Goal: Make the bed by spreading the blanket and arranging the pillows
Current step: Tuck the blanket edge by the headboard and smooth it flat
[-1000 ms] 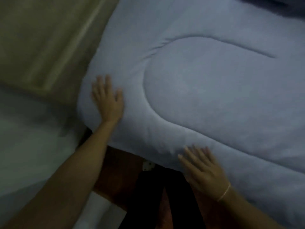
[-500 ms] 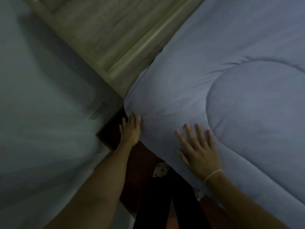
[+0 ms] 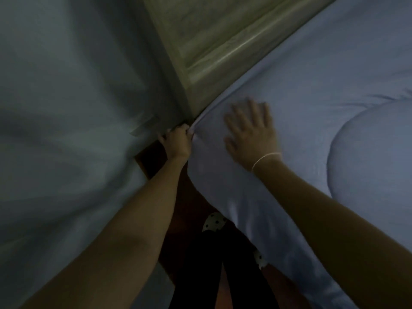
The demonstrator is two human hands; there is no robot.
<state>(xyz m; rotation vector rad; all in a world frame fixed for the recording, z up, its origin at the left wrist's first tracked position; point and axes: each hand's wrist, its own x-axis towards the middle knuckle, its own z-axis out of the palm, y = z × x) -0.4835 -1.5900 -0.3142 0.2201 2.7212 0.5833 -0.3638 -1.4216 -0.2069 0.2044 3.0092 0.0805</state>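
Dim bedside: left hand pinches blanket corner, pointing upper-left; right hand fingers spread flat.

The blanket fills the right half of the frame, its corner near the centre. The left hand grips that corner; the right hand lies flat on the blanket just to the right. A wooden panel sits at upper centre, behind the corner. A wall fills the left. The person's legs stand at the bottom centre, on the floor.
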